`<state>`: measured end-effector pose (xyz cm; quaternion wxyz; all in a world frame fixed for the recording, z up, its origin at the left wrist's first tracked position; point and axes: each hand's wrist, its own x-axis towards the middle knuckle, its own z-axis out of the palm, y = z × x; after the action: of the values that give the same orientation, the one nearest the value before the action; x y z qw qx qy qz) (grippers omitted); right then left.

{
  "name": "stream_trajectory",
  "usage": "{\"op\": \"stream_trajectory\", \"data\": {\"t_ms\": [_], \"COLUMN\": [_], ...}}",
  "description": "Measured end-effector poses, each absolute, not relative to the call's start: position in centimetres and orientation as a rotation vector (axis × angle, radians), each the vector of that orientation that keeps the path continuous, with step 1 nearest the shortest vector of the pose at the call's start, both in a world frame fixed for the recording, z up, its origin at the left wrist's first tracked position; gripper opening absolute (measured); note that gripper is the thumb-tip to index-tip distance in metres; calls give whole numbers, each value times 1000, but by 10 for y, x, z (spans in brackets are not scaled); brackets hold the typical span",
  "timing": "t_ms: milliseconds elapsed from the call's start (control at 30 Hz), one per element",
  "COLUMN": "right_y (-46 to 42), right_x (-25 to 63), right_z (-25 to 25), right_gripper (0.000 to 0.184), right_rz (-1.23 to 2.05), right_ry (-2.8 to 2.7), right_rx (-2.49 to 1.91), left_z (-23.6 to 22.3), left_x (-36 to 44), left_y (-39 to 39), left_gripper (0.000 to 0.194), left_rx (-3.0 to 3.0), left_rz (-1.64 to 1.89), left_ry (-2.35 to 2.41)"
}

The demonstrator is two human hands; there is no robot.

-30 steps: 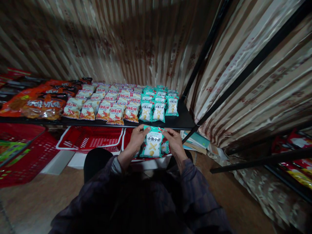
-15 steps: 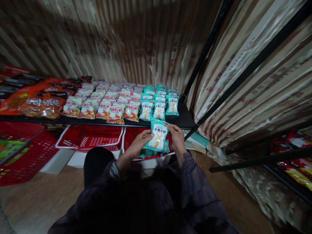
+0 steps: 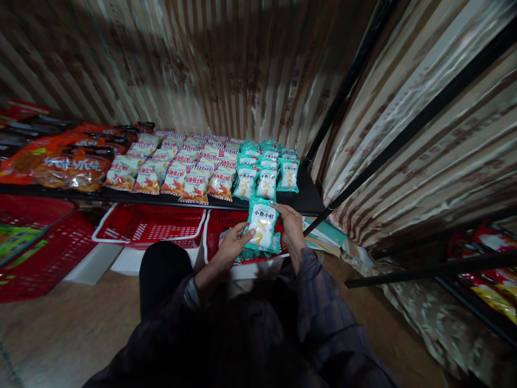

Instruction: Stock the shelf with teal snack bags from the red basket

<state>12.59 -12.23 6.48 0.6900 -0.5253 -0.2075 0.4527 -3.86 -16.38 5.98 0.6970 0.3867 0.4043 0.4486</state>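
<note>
Both hands occupied with one teal-and-white snack packet [image 3: 262, 222]. Left hand [image 3: 230, 247] grips its lower left side, thumb laid over the printed front. Right hand [image 3: 291, 223] pinches the upper right edge. Packet face up, print readable, tilted slightly; located just in front of the shelf [image 3: 304, 195], at the front edge, toward the right front corner. Contact between packet top and shelf edge: cannot tell.

On the shelf, right end: a teal group [image 3: 266, 182] in three columns, the rightmost set a little apart, bare black board between it and the right edge. Left of these, touching or nearly so, rows of white-and-orange packets [image 3: 196, 183]; farther along toward the left end, larger orange bags [image 3: 83, 168].

Below the front edge: a red basket [image 3: 213, 220] under the held packet, further teal packets [image 3: 258, 255] inside; beside it to the left, a second basket [image 3: 189, 230], white-rimmed.
</note>
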Motion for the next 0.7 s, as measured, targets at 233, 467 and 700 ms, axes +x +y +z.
{"op": "stream_trajectory", "data": {"t_ms": [233, 467, 700], "right_y": [-124, -141, -168], "right_x": [123, 113, 107], "right_z": [68, 65, 61], "right_gripper": [29, 50, 47], "right_rz": [1053, 1152, 1226], "right_ry": [-585, -738, -782], "right_rx": [-1233, -1242, -1290], "left_z": [55, 56, 65], "left_x": [-45, -45, -44], "left_y": [-162, -156, -147], "left_gripper": [52, 59, 55], "left_rx": [836, 695, 625], "left_rz": [1013, 1115, 1223], "left_ry": [947, 931, 983]}}
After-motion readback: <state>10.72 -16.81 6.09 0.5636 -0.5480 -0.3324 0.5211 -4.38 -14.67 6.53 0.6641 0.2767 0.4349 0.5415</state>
